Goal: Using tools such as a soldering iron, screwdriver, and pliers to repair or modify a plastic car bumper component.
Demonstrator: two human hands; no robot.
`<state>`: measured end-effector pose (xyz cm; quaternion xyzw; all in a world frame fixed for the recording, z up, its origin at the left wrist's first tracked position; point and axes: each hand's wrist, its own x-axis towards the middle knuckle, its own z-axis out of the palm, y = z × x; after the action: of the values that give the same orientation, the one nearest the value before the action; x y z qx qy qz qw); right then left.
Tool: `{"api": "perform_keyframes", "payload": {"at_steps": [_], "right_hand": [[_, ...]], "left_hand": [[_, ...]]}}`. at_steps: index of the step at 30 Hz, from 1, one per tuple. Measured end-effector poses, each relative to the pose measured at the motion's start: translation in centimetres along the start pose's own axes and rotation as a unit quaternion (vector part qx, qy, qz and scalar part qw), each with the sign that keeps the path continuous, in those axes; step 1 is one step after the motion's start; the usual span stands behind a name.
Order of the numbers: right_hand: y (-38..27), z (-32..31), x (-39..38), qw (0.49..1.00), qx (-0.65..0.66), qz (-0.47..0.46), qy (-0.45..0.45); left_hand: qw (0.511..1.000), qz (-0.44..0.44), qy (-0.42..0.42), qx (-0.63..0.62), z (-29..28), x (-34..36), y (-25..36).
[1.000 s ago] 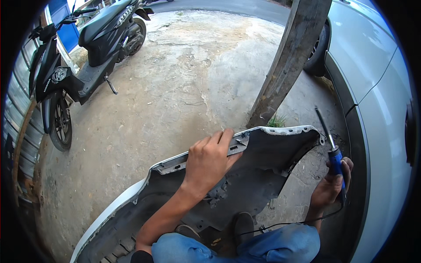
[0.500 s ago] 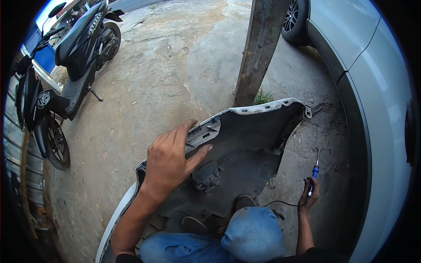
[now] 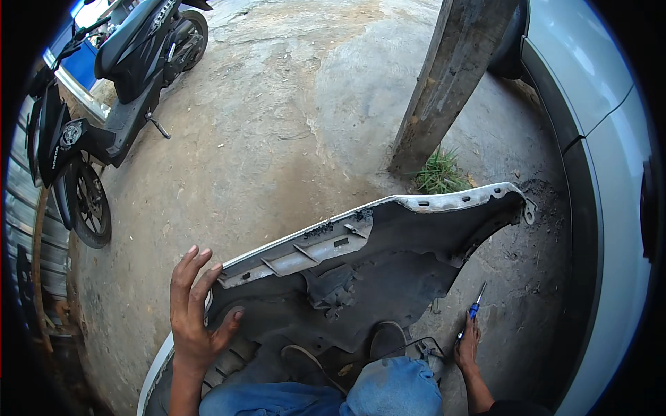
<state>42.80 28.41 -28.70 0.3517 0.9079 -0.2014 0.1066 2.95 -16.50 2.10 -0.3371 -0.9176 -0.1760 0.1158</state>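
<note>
A car bumper (image 3: 451, 215), white-edged with a dark grey inside, lies across in front of my knees, with ribs and dark, rough melted-looking marks along its upper flange. My left hand (image 3: 198, 312) is open at the bumper's left rim, fingers raised and apart; whether a fingertip touches it I cannot tell. My right hand (image 3: 467, 343) is low at the right, wrapped on a blue-handled soldering iron (image 3: 474, 308) whose metal tip points forward over the concrete. A black cord and a small metal piece (image 3: 430, 353) are beside that hand, partly hidden by my knee.
A black scooter (image 3: 118, 104) stands at the left by a corrugated metal wall (image 3: 24, 229). A wooden post (image 3: 444, 83) rises beyond the bumper, grass (image 3: 440, 173) at its foot. A silver car (image 3: 617, 208) stands close on the right. Concrete floor (image 3: 277, 152) lies between them.
My left hand has let go of the bumper's upper flange and moved left and down, fingers spreading. My right hand has lowered the iron toward the ground.
</note>
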Motion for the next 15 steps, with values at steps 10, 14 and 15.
{"api": "perform_keyframes", "payload": {"at_steps": [10, 14, 15], "right_hand": [[1.1, 0.3, 1.0, 0.995, -0.09, -0.022, -0.024], [0.8, -0.6, 0.7, 0.996, -0.082, -0.014, -0.016], [0.6, -1.2, 0.5, 0.997, -0.078, -0.011, -0.019]], "left_hand": [[0.991, -0.117, 0.066, 0.023, 0.1, -5.5, -1.0], [0.992, -0.107, 0.06, 0.031, -0.5, -5.8, -0.5], [0.992, -0.11, 0.059, 0.03, -0.6, -5.8, -0.4]]}}
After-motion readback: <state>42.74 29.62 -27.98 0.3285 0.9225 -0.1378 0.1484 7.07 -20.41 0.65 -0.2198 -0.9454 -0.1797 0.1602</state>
